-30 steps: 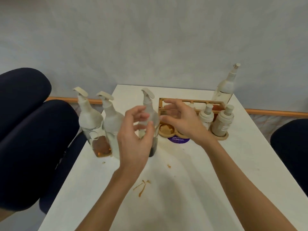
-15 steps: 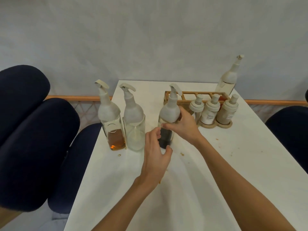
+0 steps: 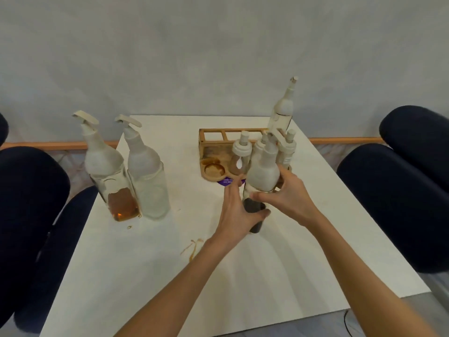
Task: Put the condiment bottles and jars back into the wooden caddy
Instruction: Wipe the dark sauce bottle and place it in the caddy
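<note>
Dark-sauce pump bottle (image 3: pixel 263 171) is held by both hands just in front of the wooden caddy (image 3: pixel 201 144), near the table's (image 3: pixel 158 276) far edge: its lower part is gripped by the left hand (image 3: pixel 239 212), its middle by the right hand (image 3: pixel 290 194) (three small jars (image 3: pixel 240 152) are seated in the caddy).

Body check: 2 bare arms and 2 bare hands in your view.
Your left forearm (image 3: pixel 184 276) and right forearm (image 3: pixel 359 271) show bare along their whole visible length, from the bottom edge of the frame up to the wrists. Your left hand (image 3: pixel 239 210) and right hand (image 3: pixel 289 198) are likewise bare across backs, knuckles and fingers. Blur at the fingertips keeps the nails from being read.
</note>
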`<state>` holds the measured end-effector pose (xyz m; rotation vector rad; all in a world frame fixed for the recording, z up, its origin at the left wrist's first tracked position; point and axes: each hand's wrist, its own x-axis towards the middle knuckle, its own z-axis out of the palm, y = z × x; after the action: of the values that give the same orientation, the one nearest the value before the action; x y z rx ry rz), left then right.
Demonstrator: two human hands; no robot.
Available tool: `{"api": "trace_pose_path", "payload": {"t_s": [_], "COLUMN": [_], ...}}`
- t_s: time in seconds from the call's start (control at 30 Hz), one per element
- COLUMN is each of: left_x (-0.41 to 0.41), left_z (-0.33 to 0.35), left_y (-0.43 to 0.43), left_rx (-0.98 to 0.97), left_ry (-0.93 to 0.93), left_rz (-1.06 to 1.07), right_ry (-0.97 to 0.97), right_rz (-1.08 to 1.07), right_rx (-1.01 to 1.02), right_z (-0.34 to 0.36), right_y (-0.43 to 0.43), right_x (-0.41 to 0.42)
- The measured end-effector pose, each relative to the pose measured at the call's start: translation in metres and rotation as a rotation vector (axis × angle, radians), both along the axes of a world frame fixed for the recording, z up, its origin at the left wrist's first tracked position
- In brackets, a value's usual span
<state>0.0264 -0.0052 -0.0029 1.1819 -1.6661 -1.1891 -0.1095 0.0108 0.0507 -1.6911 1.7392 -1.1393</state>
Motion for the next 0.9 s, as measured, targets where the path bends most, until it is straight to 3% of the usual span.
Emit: {"api": "trace_pose_path", "payload": {"t_s": [0.3,0.43,0.7,0.9], "left_x": [-0.033,-0.035,-0.033,-0.035], "left_z": [-0.02,-0.021,-0.024,-0.026], "left_y": [0.008,0.007,0.005,0.003], "left_rx": [0.023,0.039,0.071,0.083], "left_ry": [0.007,-0.011,-0.016,-0.032], "left_rz": [0.004,0.02,0.026,0.014], "right_ry": [-0.014,-0.031,0.233,0.194], "right_rz": [0.066,0.162,0.313,0.4], "right_rx": [0.002,0.105,0.108,0.143], "right_z": [-0.013,-0.006,0.047,0.065], "right_y": [0.012,0.008,-0.006,-0.019], "right_x": [-0.028,-0.037,-0.05,-0.067]}}
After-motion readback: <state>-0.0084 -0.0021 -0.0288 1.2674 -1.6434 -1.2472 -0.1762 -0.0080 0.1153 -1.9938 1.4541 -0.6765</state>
